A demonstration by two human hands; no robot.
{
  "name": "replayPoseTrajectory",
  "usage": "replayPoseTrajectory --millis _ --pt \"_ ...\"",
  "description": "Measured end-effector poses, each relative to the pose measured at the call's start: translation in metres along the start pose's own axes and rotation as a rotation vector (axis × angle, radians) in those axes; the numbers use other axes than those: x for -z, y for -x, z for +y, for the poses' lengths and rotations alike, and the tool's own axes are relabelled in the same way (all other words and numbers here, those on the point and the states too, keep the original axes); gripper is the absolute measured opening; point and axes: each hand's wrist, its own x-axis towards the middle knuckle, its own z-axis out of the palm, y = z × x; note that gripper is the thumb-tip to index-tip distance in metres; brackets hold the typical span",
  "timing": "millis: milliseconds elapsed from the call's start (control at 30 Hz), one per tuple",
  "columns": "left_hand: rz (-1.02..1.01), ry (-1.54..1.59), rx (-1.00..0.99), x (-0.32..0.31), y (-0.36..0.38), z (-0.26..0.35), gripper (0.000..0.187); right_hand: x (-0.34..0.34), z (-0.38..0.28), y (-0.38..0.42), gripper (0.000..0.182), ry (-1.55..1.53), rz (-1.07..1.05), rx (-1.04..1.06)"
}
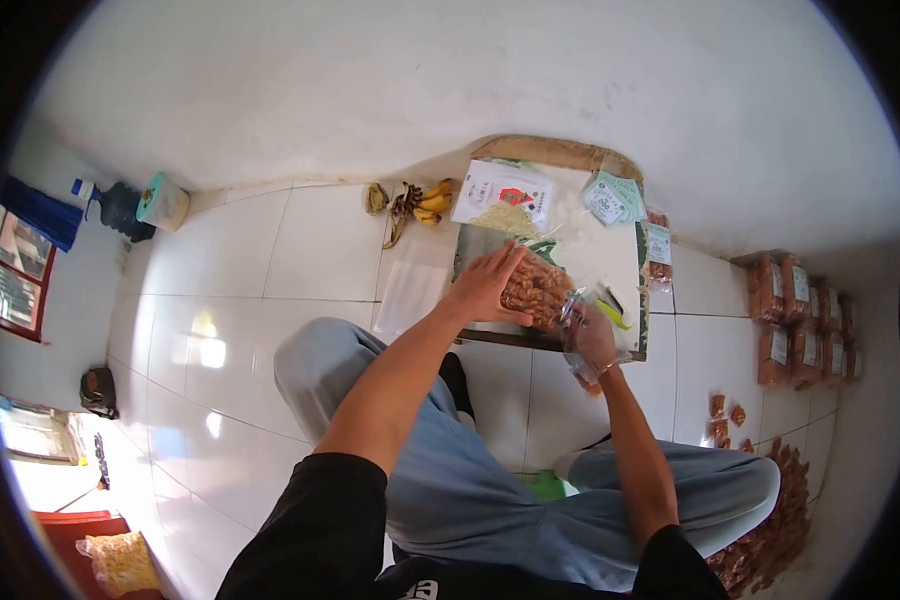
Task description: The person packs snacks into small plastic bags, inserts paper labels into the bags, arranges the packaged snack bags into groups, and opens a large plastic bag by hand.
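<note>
A clear plastic bag packed with brown, lumpy snack pieces [540, 292] lies on a low table [610, 262]. My left hand [488, 287] grips its left end, with the thumb on the near side and the fingers over the far side. At the bag's right end, my right hand [592, 338] is closed among loose, crinkled clear film, which partly hides the fingers. A small orange-brown bit [592, 389] shows under the film by my right wrist. Just beyond that hand lie a yellow-green tool [612, 313] and a dark, thin object [615, 297].
On the table are a printed white bag [505, 197] and green-white labels [613, 200]. A labelled pack [659, 250] sits at its right edge. Bananas [433, 201] and clear plastic sheets [410, 290] lie left. Stacked packs [800, 320] and a brown snack pile [775, 520] are right.
</note>
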Motion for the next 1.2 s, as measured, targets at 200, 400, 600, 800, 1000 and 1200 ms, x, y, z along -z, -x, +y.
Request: replayPoseTrajectory --millis 200,400,600,800,1000,1200 --pt "0.042 0.05 0.048 -0.003 0.003 0.003 0.126 -0.003 -0.025 0.006 0.015 -0.206 0.036 -0.163" --pt "0.12 -0.216 -0.106 0.0 0.003 0.01 0.105 -0.011 -0.012 0.003 0.014 -0.208 0.108 -0.155" --pt "0.089 -0.158 -0.196 -0.002 0.004 0.009 0.092 -0.015 0.005 -0.002 0.014 -0.124 0.099 -0.11" --pt "-0.007 -0.14 -0.136 -0.005 0.001 0.01 0.107 -0.019 -0.01 -0.003 0.016 -0.235 0.115 -0.154" --pt "0.144 0.022 -0.199 -0.005 0.001 0.008 0.105 -0.025 0.01 -0.004 0.012 -0.344 0.174 -0.098" --pt "0.084 -0.136 -0.138 -0.003 0.001 0.013 0.109 -0.014 -0.003 0.001 0.012 -0.083 0.197 0.014"
